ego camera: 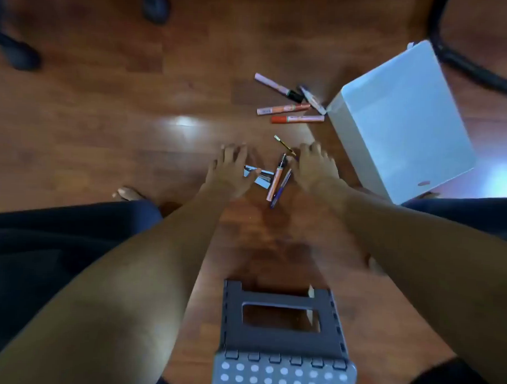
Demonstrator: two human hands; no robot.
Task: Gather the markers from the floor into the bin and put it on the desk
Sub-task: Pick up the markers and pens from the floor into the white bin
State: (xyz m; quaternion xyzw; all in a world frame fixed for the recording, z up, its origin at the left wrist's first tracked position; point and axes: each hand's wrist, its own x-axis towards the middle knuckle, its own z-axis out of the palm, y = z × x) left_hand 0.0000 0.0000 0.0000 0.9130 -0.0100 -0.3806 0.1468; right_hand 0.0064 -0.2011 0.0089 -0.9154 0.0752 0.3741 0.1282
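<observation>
Wood floor (105,115): markers (289,107) scattered beside bin (404,125), none inside. Left hand (230,171) and right hand (316,168) spread, empty, over nearest markers. Gather step; next, pinch one.

Likely an office: wood-laminate floor (105,115), chair casters (155,4).

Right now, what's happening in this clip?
A person is reaching down with both bare hands to a wooden floor strewn with markers. The left hand and right hand flank a near cluster of pens, neither clearly gripping one yet. Four more markers lie beside the white rectangular bin, also on the floor. A grey folding step stool stands nearer.
</observation>
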